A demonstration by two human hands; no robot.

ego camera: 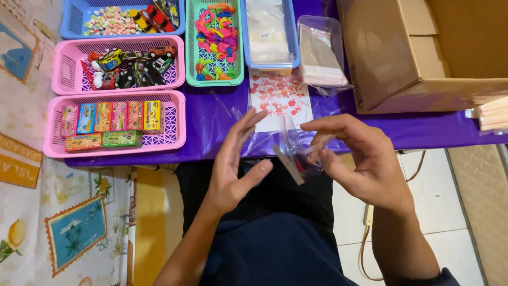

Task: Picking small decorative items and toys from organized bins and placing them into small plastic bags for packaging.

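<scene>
My right hand (360, 159) pinches a small clear plastic bag (297, 153) with a few small items inside, held just in front of the table's edge over my lap. My left hand (233, 164) hovers beside the bag with fingers spread, its thumb close to the bag's lower corner; I cannot tell whether it touches it. A sheet with red prints (279, 98) lies on the purple tablecloth (211, 127) just beyond my hands.
Pink baskets hold small boxes (108, 123) and toy cars (129, 66); a blue basket holds candies (114, 21). A green basket of balloons (216, 39), a blue tray of clear bags (269, 32), a bag stack (321, 53) and a cardboard box (423, 53) stand behind.
</scene>
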